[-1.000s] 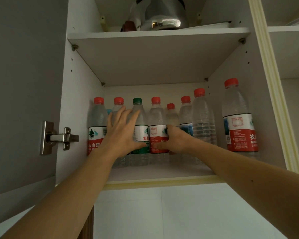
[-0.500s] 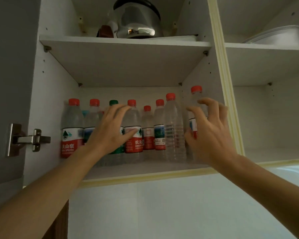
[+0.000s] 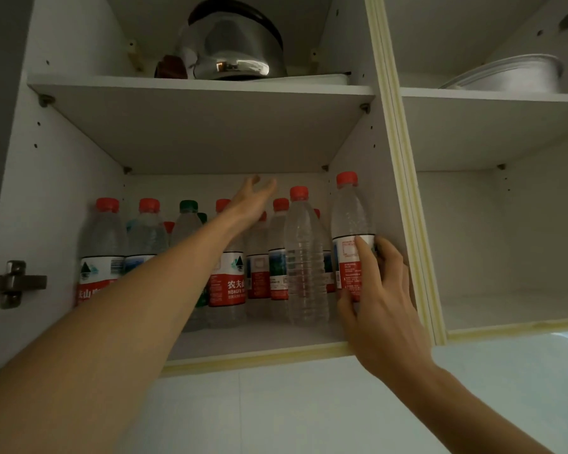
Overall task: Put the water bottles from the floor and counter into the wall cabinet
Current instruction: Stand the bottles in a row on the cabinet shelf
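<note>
— What's the right hand (image 3: pixel 379 290) doing?

— From my feed, it's wrapped around the bottle (image 3: pixel 351 237) at the right end of the row, fingers (image 3: pixel 363 253) curled across the red-and-white label and thumb low on the near side. That bottle stands upright with a red cap, just beside the right wall of the cabinet (image 3: pixel 384 198).

— And the left hand (image 3: pixel 253 199)?

— I see it reaching deep over the row, fingers spread and relaxed, gripping nothing. It's up at cap height near the back wall; I can't tell whether it touches any bottle.

— Where are the other bottles?

— All upright on the lower shelf (image 3: pixel 259 339), in more than one row. Left of the held one is a clear ribbed bottle (image 3: pixel 304 257) with no label, then red-capped bottles (image 3: pixel 105 244) running to the left wall, with a green-capped one (image 3: pixel 188 221) among them. The left forearm crosses in front of several.

— Anything else in view?

— A shiny metal kettle (image 3: pixel 233 50) on the shelf above, a pale pot (image 3: pixel 512 73) in the next compartment to the right, and a door hinge (image 3: pixel 12 283) at the left edge.
</note>
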A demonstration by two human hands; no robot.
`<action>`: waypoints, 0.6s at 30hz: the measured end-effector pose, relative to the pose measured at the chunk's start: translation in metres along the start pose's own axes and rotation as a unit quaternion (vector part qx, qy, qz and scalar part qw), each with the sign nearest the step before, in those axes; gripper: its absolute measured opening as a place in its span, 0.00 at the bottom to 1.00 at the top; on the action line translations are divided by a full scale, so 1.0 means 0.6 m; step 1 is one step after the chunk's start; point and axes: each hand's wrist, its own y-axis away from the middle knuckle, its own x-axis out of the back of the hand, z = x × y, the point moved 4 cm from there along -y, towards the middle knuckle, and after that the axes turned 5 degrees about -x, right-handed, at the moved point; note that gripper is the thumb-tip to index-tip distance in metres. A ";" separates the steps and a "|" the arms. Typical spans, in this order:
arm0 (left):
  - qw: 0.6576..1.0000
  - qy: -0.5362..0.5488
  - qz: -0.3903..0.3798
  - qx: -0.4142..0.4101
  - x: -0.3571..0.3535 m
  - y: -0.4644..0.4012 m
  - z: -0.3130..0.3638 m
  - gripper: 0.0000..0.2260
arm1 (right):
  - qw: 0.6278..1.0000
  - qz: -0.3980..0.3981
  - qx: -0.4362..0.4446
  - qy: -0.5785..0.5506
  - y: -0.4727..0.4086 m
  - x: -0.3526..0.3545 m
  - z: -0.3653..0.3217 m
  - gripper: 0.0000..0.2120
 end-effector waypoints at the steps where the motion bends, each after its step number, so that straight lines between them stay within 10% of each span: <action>1: 1.000 0.018 -0.009 0.017 -0.004 -0.009 -0.005 0.29 | 1.000 0.000 -0.002 -0.001 0.000 0.000 0.000 0.30; 6: 0.990 0.098 -0.074 0.068 -0.032 -0.035 -0.019 0.19 | 1.000 0.003 -0.007 -0.005 0.000 0.000 0.003 0.29; 18: 0.986 -0.143 -0.050 -0.066 0.000 -0.044 0.037 0.11 | 1.000 0.011 0.000 -0.010 0.000 -0.003 0.006 0.29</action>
